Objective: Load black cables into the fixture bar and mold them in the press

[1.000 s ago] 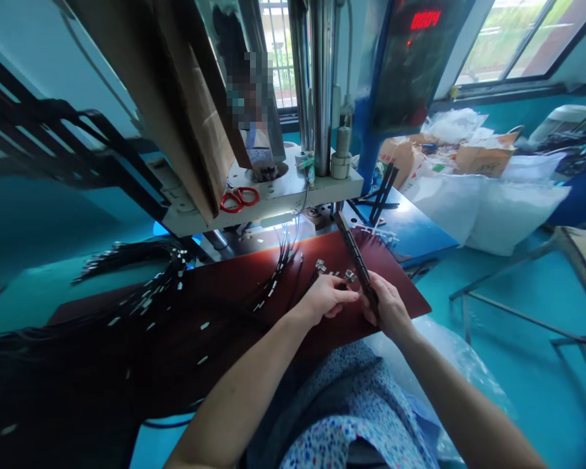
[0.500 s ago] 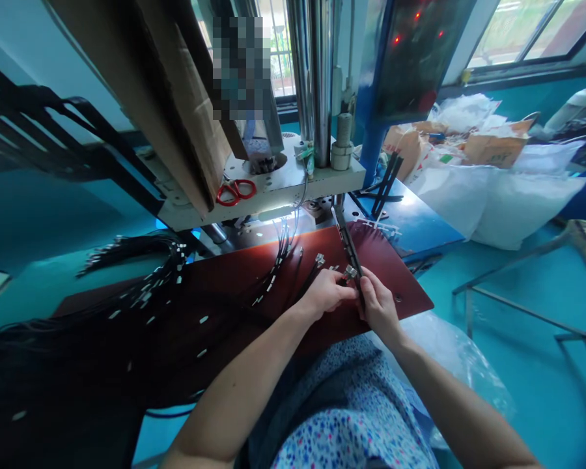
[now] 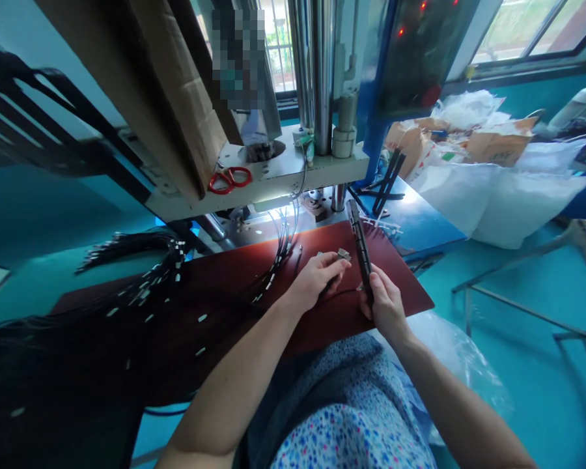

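**Hands part over the red board**

Our left hand (image 3: 317, 279) has drawn away from the strip, still pinching a small metal connector (image 3: 344, 254). Our right hand (image 3: 385, 305) grips the long black strip (image 3: 359, 245), a slim rigid bar above the smooth red board (image 3: 234, 286), its long axis pointing away toward the press (image 3: 273, 176).

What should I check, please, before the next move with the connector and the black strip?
1. Left hand pinches the small metal connector: ok.
2. Right hand grips the black strip at its near end: ok.
3. Connector seated in the strip: not ok, they are apart.
4. Strip slots free: cannot tell.
5. Cable bundle lies left of both hands: ok.
6. Red scissors rest up on the press plate: ok.
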A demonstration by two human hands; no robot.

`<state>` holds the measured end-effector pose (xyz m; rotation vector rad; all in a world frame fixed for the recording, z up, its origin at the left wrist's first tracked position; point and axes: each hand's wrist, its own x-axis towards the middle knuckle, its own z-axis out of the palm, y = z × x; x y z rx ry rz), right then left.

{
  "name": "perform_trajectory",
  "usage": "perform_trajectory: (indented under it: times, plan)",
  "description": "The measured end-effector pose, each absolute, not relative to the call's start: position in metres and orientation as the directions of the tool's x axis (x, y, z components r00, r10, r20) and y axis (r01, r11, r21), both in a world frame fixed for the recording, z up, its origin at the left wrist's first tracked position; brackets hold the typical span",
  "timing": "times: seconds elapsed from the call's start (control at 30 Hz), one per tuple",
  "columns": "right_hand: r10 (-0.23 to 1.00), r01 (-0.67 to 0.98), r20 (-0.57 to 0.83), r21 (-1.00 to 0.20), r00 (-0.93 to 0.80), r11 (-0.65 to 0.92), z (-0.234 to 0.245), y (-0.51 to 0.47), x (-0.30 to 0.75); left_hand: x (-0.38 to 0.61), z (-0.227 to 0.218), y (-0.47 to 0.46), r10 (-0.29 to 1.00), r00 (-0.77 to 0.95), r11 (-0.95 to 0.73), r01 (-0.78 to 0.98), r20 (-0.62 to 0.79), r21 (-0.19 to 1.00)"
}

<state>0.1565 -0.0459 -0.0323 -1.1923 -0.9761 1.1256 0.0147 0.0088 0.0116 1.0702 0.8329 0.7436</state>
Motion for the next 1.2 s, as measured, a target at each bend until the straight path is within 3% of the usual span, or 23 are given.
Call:
perform_trajectory:
  times: [0.17, 0.4, 0.63, 0.83, 1.2]
  plan:
    - [0.984, -0.175, -0.039, -0.985, 0.176, -0.007, -0.034, -0.046, 0.159, 0.024, 0.008, 0.008, 0.805, 0.476, 0.339, 0.118, -0.353, 0.933]
    - [0.990, -0.108, -0.033, -0.994, 0.137, -0.018, -0.033, -0.045, 0.159, 0.031, 0.015, 0.006, 0.780, 0.441, 0.460, 0.076, -0.444, 0.884]
    - [0.997, 0.019, -0.008, -1.000, 0.077, -0.010, -0.033, -0.044, 0.156, 0.029, 0.003, 0.006, 0.851, 0.387, 0.358, 0.065, -0.354, 0.932]
    - [0.988, -0.119, -0.018, -0.993, 0.156, 0.001, -0.036, -0.044, 0.158, 0.022, 0.003, 0.010, 0.927, 0.333, 0.198, -0.050, -0.170, 0.979]
    - [0.984, -0.211, -0.026, -0.977, 0.178, 0.012, -0.044, -0.044, 0.162, 0.027, 0.005, 0.013, 0.864, 0.418, 0.351, -0.099, -0.281, 0.931]
